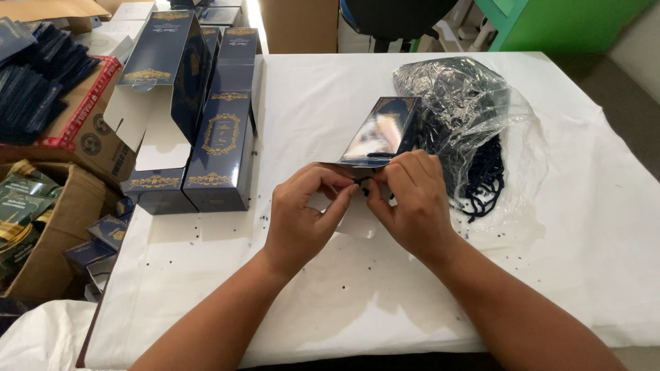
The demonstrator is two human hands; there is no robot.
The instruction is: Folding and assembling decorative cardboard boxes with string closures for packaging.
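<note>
A small dark box was held above the white bench, its near open end pinched by the fingers of the left hand and right hand.

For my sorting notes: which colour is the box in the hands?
Dark navy box with gold ornament, head view.

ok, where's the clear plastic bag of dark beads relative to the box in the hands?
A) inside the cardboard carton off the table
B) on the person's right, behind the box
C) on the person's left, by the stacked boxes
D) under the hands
B: the clear plastic bag of dark beads lies on the white table to the right of and just behind the small dark-blue box that the left hand and right hand hold.
</note>
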